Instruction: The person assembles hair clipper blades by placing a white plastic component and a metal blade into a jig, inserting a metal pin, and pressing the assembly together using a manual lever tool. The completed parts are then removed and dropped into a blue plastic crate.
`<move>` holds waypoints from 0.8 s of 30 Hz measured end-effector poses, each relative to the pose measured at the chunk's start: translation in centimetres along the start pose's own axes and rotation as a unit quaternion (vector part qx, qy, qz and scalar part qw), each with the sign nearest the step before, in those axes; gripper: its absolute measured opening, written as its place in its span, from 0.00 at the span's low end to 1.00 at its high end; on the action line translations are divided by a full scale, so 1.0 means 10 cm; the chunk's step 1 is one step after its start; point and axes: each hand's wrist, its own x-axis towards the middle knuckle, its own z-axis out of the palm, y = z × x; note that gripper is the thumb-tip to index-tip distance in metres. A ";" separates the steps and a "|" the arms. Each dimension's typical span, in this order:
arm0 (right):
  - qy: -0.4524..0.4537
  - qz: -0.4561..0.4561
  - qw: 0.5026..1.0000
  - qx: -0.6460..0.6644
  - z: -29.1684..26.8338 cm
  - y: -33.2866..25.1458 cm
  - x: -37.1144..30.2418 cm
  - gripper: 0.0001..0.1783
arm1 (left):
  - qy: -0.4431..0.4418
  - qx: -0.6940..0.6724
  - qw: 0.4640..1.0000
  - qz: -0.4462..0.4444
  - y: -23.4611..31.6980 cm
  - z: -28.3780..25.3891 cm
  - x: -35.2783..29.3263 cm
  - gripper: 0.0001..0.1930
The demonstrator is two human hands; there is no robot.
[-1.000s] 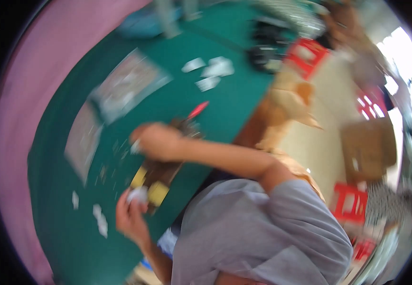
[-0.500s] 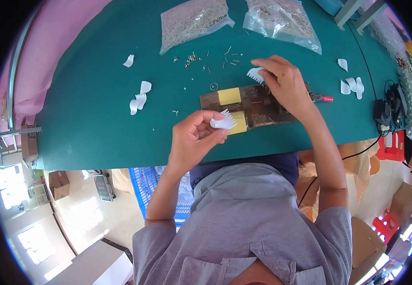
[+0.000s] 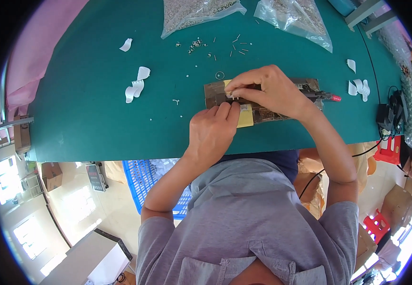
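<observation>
My left hand [image 3: 214, 127] and my right hand [image 3: 271, 93] meet over the left end of a brown board [image 3: 211, 99]. Their fingertips are closed together on white toothed plastic pieces [image 3: 235, 98], which look like halves of a hair claw clip. Only a few white teeth show; the fingers cover the rest. Beneath the hands a yellow pad [image 3: 246, 119] is fixed to the board. At the board's right end sits a metal toggle clamp [image 3: 314, 94] with a red-tipped handle [image 3: 335, 98].
White clip halves [image 3: 138, 88] lie left, others [image 3: 358, 87] right. Beyond the board are small springs [image 3: 196, 44], thin metal pins [image 3: 242, 52] and a clear ring [image 3: 220, 75]. Two plastic bags of small metal parts [image 3: 201, 16] lie at the back. A blue basket [image 3: 138, 178] stands below the table edge.
My hands were apart, each holding a white clip half. They have come together over the board's left end, the right hand moving left and the left hand turning palm down.
</observation>
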 end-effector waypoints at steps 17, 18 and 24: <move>0.213 -0.141 0.875 -0.412 0.42 -0.22 -0.48 0.12 | 0.050 -0.261 0.962 -0.067 -0.34 0.06 0.13 0.20; 0.212 -0.141 0.874 -0.414 0.43 -0.21 -0.46 0.12 | 0.051 -0.263 0.961 -0.066 -0.36 0.07 0.13 0.20; 0.219 -0.096 0.891 -0.387 0.45 -0.22 -0.43 0.09 | 0.066 -0.296 0.951 -0.067 -0.40 0.21 0.12 0.18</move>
